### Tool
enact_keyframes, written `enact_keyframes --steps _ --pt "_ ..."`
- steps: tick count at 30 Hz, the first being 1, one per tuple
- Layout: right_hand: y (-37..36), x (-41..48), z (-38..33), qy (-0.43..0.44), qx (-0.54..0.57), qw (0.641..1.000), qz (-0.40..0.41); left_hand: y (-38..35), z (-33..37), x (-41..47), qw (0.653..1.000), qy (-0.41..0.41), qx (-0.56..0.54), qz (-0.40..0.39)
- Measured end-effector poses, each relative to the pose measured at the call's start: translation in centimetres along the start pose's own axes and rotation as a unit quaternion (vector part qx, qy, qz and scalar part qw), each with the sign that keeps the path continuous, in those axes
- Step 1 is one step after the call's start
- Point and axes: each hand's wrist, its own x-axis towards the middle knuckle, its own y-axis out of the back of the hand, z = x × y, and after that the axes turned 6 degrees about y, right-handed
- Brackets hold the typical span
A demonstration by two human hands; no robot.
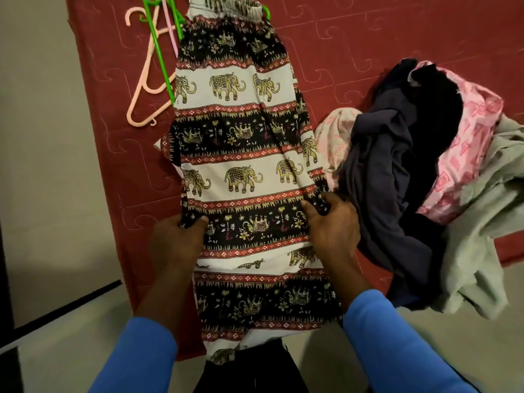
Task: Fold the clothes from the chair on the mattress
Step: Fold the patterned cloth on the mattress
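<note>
Two blue sleeves (141, 355) were closest. The elephant pants (241, 137) lay flat and long on the red mattress (368, 38). The left hand (175, 239) pinched the pants' left edge, thumb on top. The right hand (331, 225) had its fingers curled tight on the pants' right edge. A pile of clothes (411, 180) sat to the right of the pants. Hangers (150, 66) lay by their top left.
</note>
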Motion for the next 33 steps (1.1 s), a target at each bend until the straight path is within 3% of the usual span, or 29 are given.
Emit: enact_keyframes --steps 3,6,9,11,14,16,19,24,27,29,31,33 --pt "0.7 1.1 -0.4 -0.025 0.037 0.997 -0.057 0.2 1.0 0.9 0.987 0.085 -0.085 -0.106" --pt "1.1 1.9 -0.1 -0.021 0.026 0.994 -0.101 1.0 2.1 1.6 0.97 0.134 -0.087 -0.183" --pt "0.6 2.3 1.6 -0.013 0.175 0.976 -0.131 2.1 2.2 1.6 0.952 0.152 -0.142 -0.224" --pt "1.0 2.2 2.0 -0.011 0.294 0.942 -0.163 2.9 1.6 1.3 0.931 0.149 -0.228 -0.244" --pt "2.8 2.2 1.9 -0.085 0.464 0.844 -0.254 4.0 0.2 1.3 0.876 0.186 -0.321 -0.309" --pt "4.0 2.2 1.5 -0.119 0.457 0.812 -0.344 4.8 -0.1 1.3 0.862 0.209 -0.3 -0.352" --pt "5.3 1.5 0.7 -0.159 0.397 0.8 -0.421 5.9 0.5 0.9 0.864 0.208 -0.235 -0.394" --pt "7.8 0.1 -1.1 -0.164 0.468 0.798 -0.343 8.4 2.7 0.4 0.859 0.151 -0.255 -0.418" --pt "9.8 -0.2 -1.4 -0.147 0.562 0.771 -0.261 10.4 3.5 0.0 0.848 0.111 -0.325 -0.403" --pt "11.0 -0.7 -2.0 -0.106 0.531 0.807 -0.237 11.3 4.5 -0.9 0.855 0.104 -0.33 -0.387" --pt "12.0 -1.6 -2.8 -0.059 0.471 0.85 -0.23 12.2 6.0 -2.1 0.887 0.081 -0.293 -0.347" --pt "13.2 -2.3 -3.5 -0.022 0.459 0.861 -0.221 13.3 7.4 -3.6 0.904 0.076 -0.28 -0.315"
